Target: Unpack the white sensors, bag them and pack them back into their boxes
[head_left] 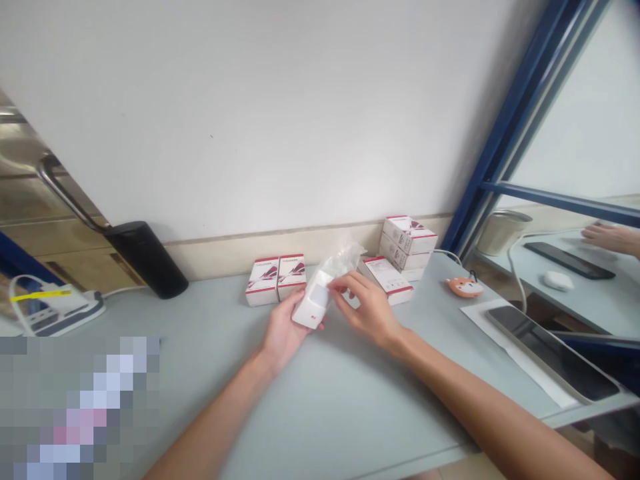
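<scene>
A white motion sensor (313, 303) with a greyish window rests in my left hand (286, 330), whose fingers curl around its sides. It is tilted, its window facing me. Crumpled clear plastic (345, 259) sticks out beyond the sensor's upper end. My right hand (367, 307) has thumb and forefinger pinched together at the sensor's upper right edge; what lies between these fingertips is too small to tell. Just behind my hands, two small white-and-red boxes (263, 280) stand side by side on the grey table (280, 413).
To the right are another flat box (387, 279) and a stack of similar boxes (410, 243). An orange animal-shaped case (465, 287) and a phone (550, 350) on white paper lie farther right. A black cylinder (147, 259) and a power strip (70, 313) stand left. Another person's hand (610, 239) shows beyond the blue frame.
</scene>
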Available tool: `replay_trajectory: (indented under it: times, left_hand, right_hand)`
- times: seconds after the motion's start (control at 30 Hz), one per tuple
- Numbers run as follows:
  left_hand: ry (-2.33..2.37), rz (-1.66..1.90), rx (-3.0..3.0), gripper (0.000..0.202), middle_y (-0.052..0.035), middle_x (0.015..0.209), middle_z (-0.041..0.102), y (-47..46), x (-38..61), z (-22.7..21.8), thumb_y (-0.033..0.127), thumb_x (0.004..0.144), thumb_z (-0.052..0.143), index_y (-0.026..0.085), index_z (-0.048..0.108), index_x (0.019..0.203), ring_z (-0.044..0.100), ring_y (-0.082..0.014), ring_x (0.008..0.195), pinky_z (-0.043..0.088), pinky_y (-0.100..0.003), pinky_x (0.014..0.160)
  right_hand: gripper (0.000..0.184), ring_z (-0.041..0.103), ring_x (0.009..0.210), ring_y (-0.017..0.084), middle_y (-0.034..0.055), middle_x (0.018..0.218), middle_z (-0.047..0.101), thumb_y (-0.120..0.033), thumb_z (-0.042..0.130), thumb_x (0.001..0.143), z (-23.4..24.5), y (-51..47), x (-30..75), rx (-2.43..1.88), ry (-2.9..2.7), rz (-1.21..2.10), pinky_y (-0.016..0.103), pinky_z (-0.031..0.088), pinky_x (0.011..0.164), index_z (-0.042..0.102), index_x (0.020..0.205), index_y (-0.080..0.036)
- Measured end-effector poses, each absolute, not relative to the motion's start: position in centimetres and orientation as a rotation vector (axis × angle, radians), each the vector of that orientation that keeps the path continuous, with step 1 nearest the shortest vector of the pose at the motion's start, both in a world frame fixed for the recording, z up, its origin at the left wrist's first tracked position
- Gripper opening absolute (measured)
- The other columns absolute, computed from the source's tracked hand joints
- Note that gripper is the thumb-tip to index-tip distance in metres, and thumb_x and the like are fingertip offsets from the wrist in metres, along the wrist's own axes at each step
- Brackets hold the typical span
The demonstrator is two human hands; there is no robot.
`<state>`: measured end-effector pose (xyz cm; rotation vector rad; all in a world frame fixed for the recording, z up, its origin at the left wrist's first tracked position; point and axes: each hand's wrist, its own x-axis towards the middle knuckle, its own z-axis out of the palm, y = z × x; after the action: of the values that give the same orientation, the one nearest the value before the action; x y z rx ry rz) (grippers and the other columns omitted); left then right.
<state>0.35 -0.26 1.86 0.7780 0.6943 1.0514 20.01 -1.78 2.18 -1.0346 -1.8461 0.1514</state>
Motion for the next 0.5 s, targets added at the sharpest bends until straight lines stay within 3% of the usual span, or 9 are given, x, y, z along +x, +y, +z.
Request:
replay_trajectory:
  times: [0.17, 0.33, 0.5]
  left_hand:
    - [0.659, 1.103, 0.809, 0.027, -0.0087, 0.105, 0.072, -0.64, 0.69, 1.69, 0.034, 0.096, 0.064, 0.017, 0.063, 0.117, 0.069, -0.0215, 0.085, 0.058, -0.036, 0.072]
    - [0.731, 1.165, 0.877, 0.036, -0.0045, 0.105, 0.072, -0.59, 0.93, 1.40, 0.035, 0.086, 0.081, 0.022, 0.060, 0.112, 0.069, -0.0179, 0.087, 0.056, -0.030, 0.074]
    - [0.788, 1.228, 0.810, 0.042, -0.0034, 0.101, 0.074, -0.30, 0.61, 1.76, 0.036, 0.081, 0.083, 0.023, 0.059, 0.112, 0.072, -0.0195, 0.079, 0.056, -0.031, 0.071]
  right_hand:
    - [0.014, 0.070, 0.095, 0.021, 0.0050, 0.107, 0.073, -0.025, 0.057, 0.101, 1.75, -1.87, 19.68, -1.027, -1.902, 0.206, 0.034, 0.055, 0.082, 0.069, 0.105, -0.028]
    - [0.018, 0.069, 0.103, 0.022, 0.0047, 0.111, 0.074, -0.023, 0.057, 0.100, 1.91, -2.30, 19.37, -0.940, -1.969, 0.294, 0.036, 0.055, 0.089, 0.071, 0.109, -0.029]
    - [0.019, 0.069, 0.095, 0.021, 0.0064, 0.109, 0.073, -0.038, 0.056, 0.102, 1.61, -1.47, 19.64, -1.120, -1.611, 0.538, 0.035, 0.056, 0.081, 0.066, 0.110, -0.024]
